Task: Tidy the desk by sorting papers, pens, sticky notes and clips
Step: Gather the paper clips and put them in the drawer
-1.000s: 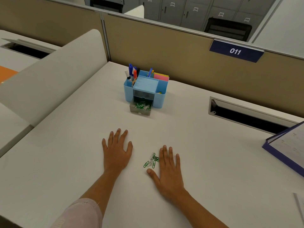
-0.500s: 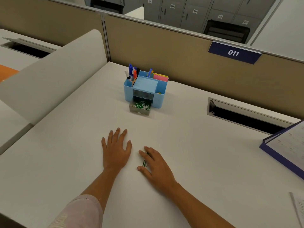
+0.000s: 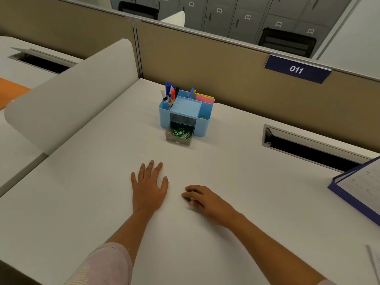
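My left hand (image 3: 149, 187) lies flat on the white desk (image 3: 82, 202), fingers straight and spread. My right hand (image 3: 202, 199) sits just to its right with fingers curled down over the spot where the loose paper clips lay; the clips are hidden under it. Farther back stands a light blue organiser (image 3: 203, 120) with pens (image 3: 170, 93) at its left and pink and yellow sticky notes (image 3: 204, 98) at its back right. Its grey drawer (image 3: 178, 138) is pulled out and holds green and white clips (image 3: 181, 133).
A blue folder with printed papers (image 3: 362, 186) lies at the right edge, and more paper (image 3: 375, 262) shows at the lower right corner. A cable slot (image 3: 308, 149) opens in the desk behind it. A white divider (image 3: 72, 93) rises at the left, beige partitions behind.
My right hand slid left over the loose paper clips and curled its fingers on them, so the clips are now hidden. My left hand has stayed flat in place.
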Tool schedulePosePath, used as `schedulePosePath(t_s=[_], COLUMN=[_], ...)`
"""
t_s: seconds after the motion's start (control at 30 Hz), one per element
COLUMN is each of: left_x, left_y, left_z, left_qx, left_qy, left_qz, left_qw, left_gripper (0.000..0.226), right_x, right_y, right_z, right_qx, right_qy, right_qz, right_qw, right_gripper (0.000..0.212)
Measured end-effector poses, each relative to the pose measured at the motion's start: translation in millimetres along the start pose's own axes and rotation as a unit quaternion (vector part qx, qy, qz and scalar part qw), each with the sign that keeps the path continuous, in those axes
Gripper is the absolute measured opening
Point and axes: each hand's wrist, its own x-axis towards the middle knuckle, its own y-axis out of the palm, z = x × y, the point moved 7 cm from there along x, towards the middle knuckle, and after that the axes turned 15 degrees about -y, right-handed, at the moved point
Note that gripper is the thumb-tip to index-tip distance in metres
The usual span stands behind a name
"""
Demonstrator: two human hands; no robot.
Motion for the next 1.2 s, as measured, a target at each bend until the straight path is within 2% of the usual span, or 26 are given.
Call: schedulePosePath(t_s=[0.07, 0.13, 0.2, 0.3, 0.43, 0.73, 0.83, 1.0, 1.2], left_x=[0.0, -0.1, -0.2, -0.5, -0.2, -0.3, 0.1, -0.6, 0.1], left_y=[-0.1, 0.1, -0.4, -0.5, -0.2, -0.4, 0.1, -0.7, -0.5], left_z=[-0.3, -0.6, -0.7, -0.3, -0.2, 0.0, -0.2, 0.0, -0.1], left_qx=[0.0, 0.003, -0.001, -0.004, 0.004, -0.003, -0.003, -0.008, -0.008], left_qy=[0.001, 0.002, 0.003, 0.005, 0.005, 0.004, 0.003, 0.003, 0.004], left_qz=[0.001, 0.004, 0.004, -0.002, -0.005, -0.009, -0.008, -0.01, -0.01], left_qw=[1.0, 1.0, 1.0, 1.0, 1.0, 1.0, 1.0, 1.0, 1.0], left_gripper=[0.06, 0.06, 0.06, 0.06, 0.061, 0.061, 0.061, 0.062, 0.062], right_x=[-3.2, -5.5, -4.1, -6.2, -5.4, 16.5, 20.5, 23.6, 23.5], right_y=[-2.4, -4.4, -7.7, -11.7, -3.5, 2.3, 5.3, 6.1, 12.8], right_z=[-5.9, -6.5, -3.3, 1.0, 7.3, 7.2, 4.0, -4.5, -1.4], right_qx=[0.017, 0.0, -0.046, -0.04, -0.101, -0.178, -0.164, -0.079, -0.098], right_qy=[0.0, -0.019, -0.041, -0.001, -0.011, 0.029, 0.043, 0.122, 0.166], right_qz=[0.068, 0.102, 0.081, 0.004, -0.033, -0.008, -0.011, -0.039, -0.012], right_qw=[0.998, 0.995, 0.995, 0.999, 0.994, 0.984, 0.985, 0.989, 0.981], right_gripper=[0.042, 0.048, 0.046, 0.03, 0.033, 0.021, 0.021, 0.021, 0.024])
